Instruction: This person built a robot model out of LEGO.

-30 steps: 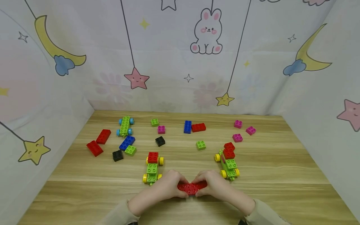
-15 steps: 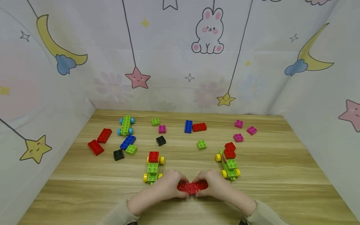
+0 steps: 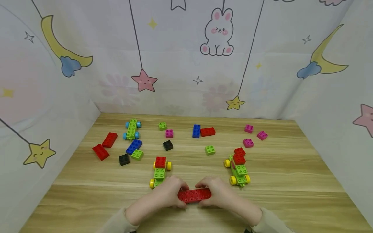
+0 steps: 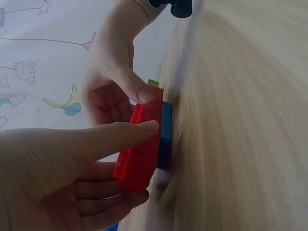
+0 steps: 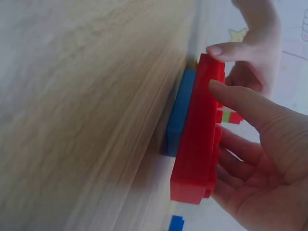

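Both hands are occupied at the near middle of the bench (image 3: 84,184). Left hand (image 3: 171,193) grips the left end of a long red studded bar (image 3: 194,195), thumb on the near side, fingers on the far side. Right hand (image 3: 218,193) pinches the right end in the same manner. Bar lies crosswise between them, studs up, right end slightly farther out. Cannot tell whether it is one brick or several joined.

Wrist views: a blue underbrick (image 5: 180,115), shorter than the bar, sits against the bar's underside. Cannot tell whether it touches the bench.

Nearby: yellow-wheeled left car (image 3: 159,173), lime with a red brick on top, just beyond the left hand and partly hidden by it. Yellow-wheeled right car (image 3: 241,169), also lime, beyond the right hand, red bricks at its far end.

Farther back, left: blue-wheeled lime chassis (image 3: 132,129); two red bricks (image 3: 100,152) near each other; blue brick (image 3: 134,147) with a lime brick (image 3: 137,154) just beside it.

Back centre: upright-lying blue block (image 3: 196,131) beside a red block (image 3: 208,131). Back right: three magenta bricks (image 3: 248,142), grouped.
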The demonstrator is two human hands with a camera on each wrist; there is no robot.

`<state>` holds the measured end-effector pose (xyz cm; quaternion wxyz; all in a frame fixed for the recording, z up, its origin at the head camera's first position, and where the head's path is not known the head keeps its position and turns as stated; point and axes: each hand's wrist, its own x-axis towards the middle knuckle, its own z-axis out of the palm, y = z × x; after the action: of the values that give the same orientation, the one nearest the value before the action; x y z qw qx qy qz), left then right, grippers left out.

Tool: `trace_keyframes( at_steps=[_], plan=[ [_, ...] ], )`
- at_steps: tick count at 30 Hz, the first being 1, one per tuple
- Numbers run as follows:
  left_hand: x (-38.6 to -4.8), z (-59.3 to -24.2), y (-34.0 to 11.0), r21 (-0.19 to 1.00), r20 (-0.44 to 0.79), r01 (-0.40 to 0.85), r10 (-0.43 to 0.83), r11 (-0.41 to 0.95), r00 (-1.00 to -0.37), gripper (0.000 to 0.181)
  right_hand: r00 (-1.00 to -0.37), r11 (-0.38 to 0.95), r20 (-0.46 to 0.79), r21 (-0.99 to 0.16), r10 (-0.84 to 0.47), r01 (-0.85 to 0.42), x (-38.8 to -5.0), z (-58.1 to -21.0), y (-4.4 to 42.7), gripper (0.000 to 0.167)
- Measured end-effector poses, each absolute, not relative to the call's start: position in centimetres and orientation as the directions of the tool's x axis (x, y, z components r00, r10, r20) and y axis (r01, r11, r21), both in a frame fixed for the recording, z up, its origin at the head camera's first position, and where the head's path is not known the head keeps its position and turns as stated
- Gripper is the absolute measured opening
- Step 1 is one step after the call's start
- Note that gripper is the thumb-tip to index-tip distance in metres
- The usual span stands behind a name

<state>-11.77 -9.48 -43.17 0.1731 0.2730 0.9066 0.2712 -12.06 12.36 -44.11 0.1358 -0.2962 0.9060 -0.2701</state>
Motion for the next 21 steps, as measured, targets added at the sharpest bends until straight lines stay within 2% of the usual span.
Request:
trace_keyframes(
  at_steps=[13,21],
  plan=[
    [-11.3,-43.9,-9.3,0.586,-0.108,0.395,0.551,0.708,-0.828,0.035,-0.795,0.665,-0.028,-0.566,-0.606,-0.487,-11.6,-44.7,10.8,0.036],
    [-11.3,-43.6,-9.3,0.608,-0.07,0.393,0.539,0.69,-0.839,0.03,-0.81,0.661,0.003,-0.576,-0.586,-0.481,-11.6,-44.8,10.7,0.038]
  ],
)
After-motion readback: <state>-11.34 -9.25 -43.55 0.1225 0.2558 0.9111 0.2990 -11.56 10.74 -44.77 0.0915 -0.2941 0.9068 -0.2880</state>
